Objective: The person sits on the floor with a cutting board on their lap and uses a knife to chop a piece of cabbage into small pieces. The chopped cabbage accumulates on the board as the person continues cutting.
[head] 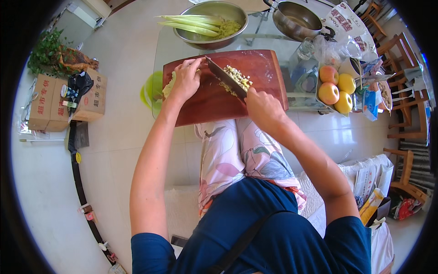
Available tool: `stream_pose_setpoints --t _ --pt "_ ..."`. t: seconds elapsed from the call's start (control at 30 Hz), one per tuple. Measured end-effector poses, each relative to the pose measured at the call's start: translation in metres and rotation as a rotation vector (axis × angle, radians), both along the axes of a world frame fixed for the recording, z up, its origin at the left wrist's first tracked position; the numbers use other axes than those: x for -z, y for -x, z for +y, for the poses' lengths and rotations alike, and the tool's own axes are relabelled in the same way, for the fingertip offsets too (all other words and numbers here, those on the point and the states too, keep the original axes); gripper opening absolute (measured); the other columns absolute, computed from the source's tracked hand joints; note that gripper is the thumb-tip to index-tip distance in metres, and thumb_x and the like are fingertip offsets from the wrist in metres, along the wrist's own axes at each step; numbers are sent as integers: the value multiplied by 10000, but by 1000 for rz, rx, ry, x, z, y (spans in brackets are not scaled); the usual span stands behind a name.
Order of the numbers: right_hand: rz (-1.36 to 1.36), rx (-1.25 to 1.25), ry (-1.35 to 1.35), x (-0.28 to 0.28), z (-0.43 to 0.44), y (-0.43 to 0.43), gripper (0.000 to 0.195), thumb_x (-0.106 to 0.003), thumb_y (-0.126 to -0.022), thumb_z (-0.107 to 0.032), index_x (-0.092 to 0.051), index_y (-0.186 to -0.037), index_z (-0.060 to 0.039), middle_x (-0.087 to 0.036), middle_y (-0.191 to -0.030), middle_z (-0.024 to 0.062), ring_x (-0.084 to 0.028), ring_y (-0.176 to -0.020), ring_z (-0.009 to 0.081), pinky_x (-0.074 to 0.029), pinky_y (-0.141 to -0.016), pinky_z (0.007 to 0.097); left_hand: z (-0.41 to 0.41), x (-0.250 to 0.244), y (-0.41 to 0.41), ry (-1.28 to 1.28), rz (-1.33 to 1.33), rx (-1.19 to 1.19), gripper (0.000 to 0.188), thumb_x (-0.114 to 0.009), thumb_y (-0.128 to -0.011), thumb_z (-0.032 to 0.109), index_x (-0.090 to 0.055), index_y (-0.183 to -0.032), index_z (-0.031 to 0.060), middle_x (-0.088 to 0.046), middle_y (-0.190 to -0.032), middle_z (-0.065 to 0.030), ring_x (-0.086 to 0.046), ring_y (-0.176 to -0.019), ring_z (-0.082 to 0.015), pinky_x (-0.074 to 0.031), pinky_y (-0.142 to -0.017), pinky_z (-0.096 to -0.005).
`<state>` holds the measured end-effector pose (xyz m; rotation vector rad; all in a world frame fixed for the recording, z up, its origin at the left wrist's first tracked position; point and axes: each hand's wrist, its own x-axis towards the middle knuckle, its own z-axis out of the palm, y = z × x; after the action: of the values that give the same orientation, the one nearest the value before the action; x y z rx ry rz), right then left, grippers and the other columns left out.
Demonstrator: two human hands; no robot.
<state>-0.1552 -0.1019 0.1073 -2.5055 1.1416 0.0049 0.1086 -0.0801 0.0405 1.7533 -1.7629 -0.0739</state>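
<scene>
My right hand (265, 108) grips the handle of a kitchen knife. Its dark broad blade (226, 78) slants up and left across a reddish wooden cutting board (208, 106). Finely chopped pale yellow-green vegetable (241, 78) lies along the blade's right side, with some bits on its left. At the blade's far tip are the fingers of my left hand (186, 77); whether they pinch the tip or only touch it is not clear. Pale green leafy pieces (168, 87) show at the board's left edge, partly hidden by that hand.
Beyond the board, a steel bowl (236, 37) on the glass table (258, 24) holds long pale stalks (195, 25) and chopped bits. A steel pot (297, 20) stands farther right. Several apples (330, 92) fill a dish beside a glass jar (301, 54). Green plastic (147, 89) shows left of the board.
</scene>
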Motion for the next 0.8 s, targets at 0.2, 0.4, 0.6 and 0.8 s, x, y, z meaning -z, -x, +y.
stream_pose_setpoints --t 0.2,0.4,0.6,0.8 --pt "-6 26 -4 -5 8 13 137 -490 -910 -116 -526 -982 -5 -675 -813 242 -679 -783 408 -530 -673 511 7 -30 10 -23 -57 -10 366 -562 -869 34 -612 -1226 100 -659 -1156 -65 -563 -1142 -244 -399 -963 -410" --pt "-146 -137 341 -5 -9 51 131 -552 -866 -138 -492 -911 -30 -630 -738 184 -653 -662 373 -521 -593 471 48 -63 2 13 136 35 313 -545 -923 145 -645 -1217 103 -660 -1190 -72 -573 -1131 -241 -431 -968 -369" --pt "-112 -283 672 17 -18 66 132 -599 -807 -97 -485 -872 -80 -573 -753 72 -666 -687 238 -540 -575 356 72 -47 19 124 157 27 351 -529 -971 249 -618 -1242 45 -637 -1244 -107 -548 -1160 -291 -408 -1020 -391" --pt "-100 -321 779 26 -16 67 137 -604 -794 -121 -475 -835 -106 -538 -754 27 -642 -704 178 -537 -591 306 44 -36 100 -25 -201 287 670 -412 -973 548 -433 -1437 66 -441 -1480 -98 -359 -1378 -301 -255 -1140 -443"
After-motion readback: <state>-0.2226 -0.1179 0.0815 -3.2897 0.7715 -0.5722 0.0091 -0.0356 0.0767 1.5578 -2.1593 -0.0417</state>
